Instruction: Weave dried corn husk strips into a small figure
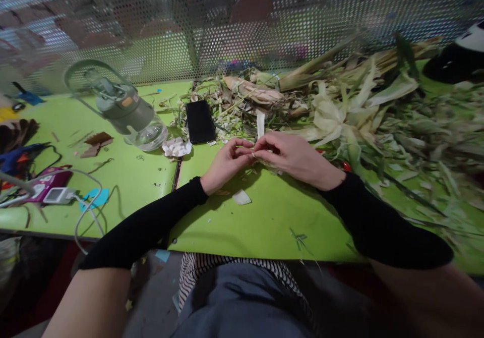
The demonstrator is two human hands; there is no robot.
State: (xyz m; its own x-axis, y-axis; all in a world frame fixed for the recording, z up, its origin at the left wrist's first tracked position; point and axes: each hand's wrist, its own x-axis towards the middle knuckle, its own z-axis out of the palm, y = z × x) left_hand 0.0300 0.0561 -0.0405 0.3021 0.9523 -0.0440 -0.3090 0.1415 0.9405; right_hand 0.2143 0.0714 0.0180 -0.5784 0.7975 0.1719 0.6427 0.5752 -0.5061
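Both hands meet over the green table, fingertips nearly touching. My left hand [230, 161] is closed in a pinch, its fingers on a small pale bit that I cannot make out clearly. Thumb and forefinger of my right hand [293, 157] are pinched together too. A pale strip of corn husk [260, 122] sticks up from behind the right fingers and seems held there. Just below the hands lies a small cut husk piece [242, 196]. Behind them are piled corn husks [328, 111] and a husk-wrapped cob [253, 90].
A black phone [200, 121], crumpled tissue [177, 147] and a water bottle [128, 111] stand left of the pile. Further left are a power strip [49, 184] and a white cable [88, 204]. Husk scraps [427, 126] cover the right side. A perforated screen [170, 30] rises behind.
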